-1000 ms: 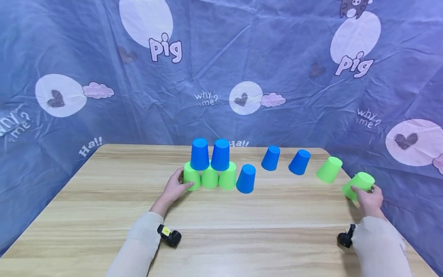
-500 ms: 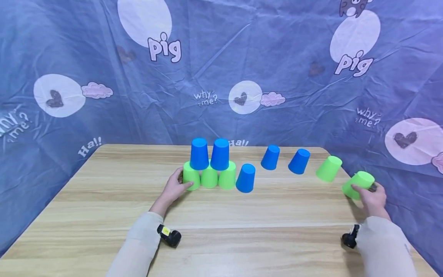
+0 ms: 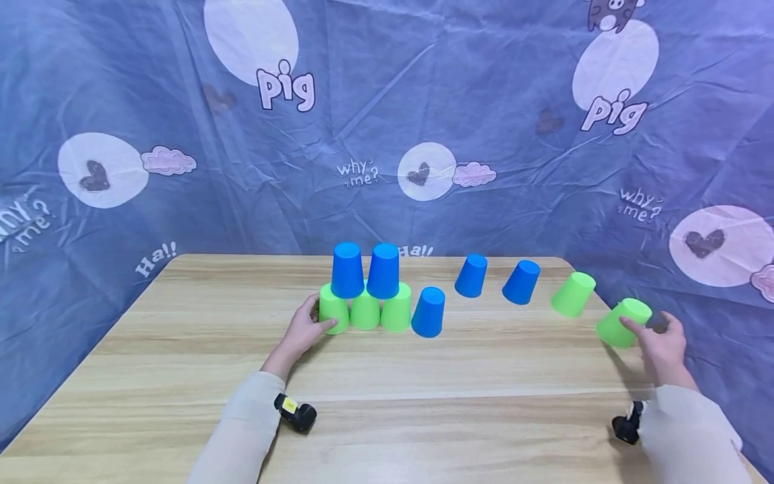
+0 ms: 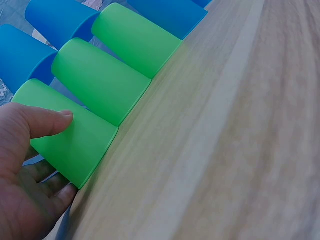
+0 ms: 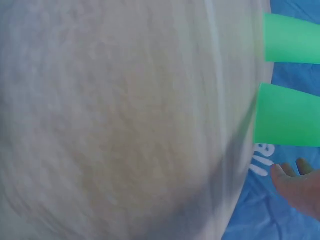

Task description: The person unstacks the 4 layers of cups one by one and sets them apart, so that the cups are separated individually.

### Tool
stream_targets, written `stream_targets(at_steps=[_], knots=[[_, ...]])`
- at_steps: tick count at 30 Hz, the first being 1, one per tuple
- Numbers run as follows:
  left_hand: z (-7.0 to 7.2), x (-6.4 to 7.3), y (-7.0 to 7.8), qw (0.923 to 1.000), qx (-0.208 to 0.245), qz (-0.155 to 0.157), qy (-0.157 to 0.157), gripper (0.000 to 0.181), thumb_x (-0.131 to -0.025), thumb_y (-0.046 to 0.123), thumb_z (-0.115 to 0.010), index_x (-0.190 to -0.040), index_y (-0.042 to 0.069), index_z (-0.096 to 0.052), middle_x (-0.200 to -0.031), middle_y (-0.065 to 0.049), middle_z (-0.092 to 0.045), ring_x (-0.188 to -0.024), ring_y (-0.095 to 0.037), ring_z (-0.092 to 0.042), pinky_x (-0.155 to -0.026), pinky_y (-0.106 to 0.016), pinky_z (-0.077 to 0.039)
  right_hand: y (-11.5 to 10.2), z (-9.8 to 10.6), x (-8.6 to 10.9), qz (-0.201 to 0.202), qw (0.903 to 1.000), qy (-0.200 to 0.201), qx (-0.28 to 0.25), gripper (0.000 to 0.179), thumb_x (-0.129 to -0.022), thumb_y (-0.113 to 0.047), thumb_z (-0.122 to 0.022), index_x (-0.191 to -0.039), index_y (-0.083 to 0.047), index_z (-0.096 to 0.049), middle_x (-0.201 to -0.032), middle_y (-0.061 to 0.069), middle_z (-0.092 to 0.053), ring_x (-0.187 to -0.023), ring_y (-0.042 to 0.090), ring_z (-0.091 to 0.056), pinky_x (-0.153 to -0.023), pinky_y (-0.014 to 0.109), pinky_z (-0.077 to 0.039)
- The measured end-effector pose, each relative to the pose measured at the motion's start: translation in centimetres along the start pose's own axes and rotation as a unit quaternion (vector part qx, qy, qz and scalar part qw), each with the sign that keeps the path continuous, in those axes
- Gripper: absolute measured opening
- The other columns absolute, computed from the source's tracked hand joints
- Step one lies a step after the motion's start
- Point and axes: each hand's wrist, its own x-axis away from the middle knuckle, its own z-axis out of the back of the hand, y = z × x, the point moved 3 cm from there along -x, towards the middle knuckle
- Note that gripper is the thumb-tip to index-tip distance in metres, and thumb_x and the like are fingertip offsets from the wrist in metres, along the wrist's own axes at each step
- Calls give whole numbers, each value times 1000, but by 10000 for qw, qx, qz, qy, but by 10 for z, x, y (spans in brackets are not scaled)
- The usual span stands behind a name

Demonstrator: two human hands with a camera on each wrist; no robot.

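Note:
My left hand (image 3: 302,331) grips the leftmost green cup (image 3: 332,304) of a small stack, thumb on its front and fingers round its far side. Two more upside-down green cups, a middle one (image 3: 365,312) and a right one (image 3: 396,310), complete that bottom row. On top sit two blue cups, one at left (image 3: 347,270) and one at right (image 3: 383,272). At the far right, my right hand (image 3: 664,348) is spread beside an upside-down green cup (image 3: 624,321); the right wrist view shows the fingers (image 5: 295,187) apart from this cup (image 5: 287,116).
A blue cup (image 3: 428,314) stands just right of the stack. Further right, a curved line holds two blue cups, one nearer the middle (image 3: 471,277) and another (image 3: 521,283), then a green cup (image 3: 572,296). Behind the wooden table (image 3: 423,430) hangs a printed blue cloth (image 3: 363,101).
My right hand has let go of the rightmost green cup and moved off to the right, fingers spreading. My left hand has stayed on its cup, and the stack is unchanged.

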Motion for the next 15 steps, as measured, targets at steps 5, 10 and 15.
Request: stream_targets(at_steps=[5,10,15], knots=[[0,-1,-1,10000,72,-52,7,65,-85,5,-62,-142,0,-30,-143,-25,-36,-135,-39,-33,-114,-48,-27,-10,3,1,228,9992,-1,314,85,-87,-29,-60,-150,-10,-6,-152,22,-18,-107,11,-47,-78,7,-44],[0,-1,-2,10000,47,-41,3,65,-85,5,-62,-142,0,-30,-143,-25,-36,-135,-39,-33,-114,-48,-27,-23,1,4,310,9993,-151,154,85,-88,-28,-58,-151,-13,-3,-156,19,-8,-140,25,-24,-110,25,-35],[0,-1,-1,10000,23,-35,21,66,-84,5,-62,-142,0,-30,-143,-24,-37,-135,-38,-33,-114,-48,-28,-35,0,7,364,9992,-153,16,83,-88,-27,-58,-151,-16,-4,-157,13,-3,-145,27,-6,-120,38,-13]])
